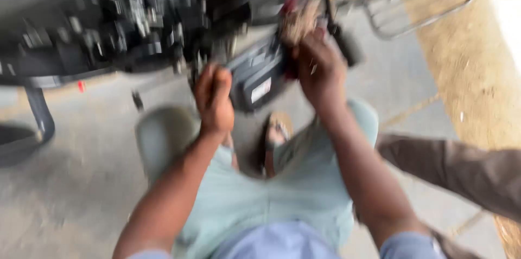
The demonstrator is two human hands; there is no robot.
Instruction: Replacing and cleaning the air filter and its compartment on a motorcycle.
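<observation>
Pretty blurry shot, so take this loosely. Far left there's a dark curved metal tube (40, 115), part of the frame, then the big black engine (135, 20), all hard cast metal, bolts and fins, sitting low over the concrete floor (70, 183). The left hand (213, 99) is curled into a fist right under the engine's lower edge; I can't tell if it's gripping a small tool or a bolt. If it is, a slip there could bang knuckles into those sharp metal edges.

Next over is a boxy dark grey cover (258, 74) with a white sticker, smooth plastic or painted metal. The right hand (320, 69) is closed around something reddish at the cover's upper right. If that lets go, the cover could drop onto the sandalled foot (277, 131) directly below. Far right, another person's brown sleeve (461, 169).
</observation>
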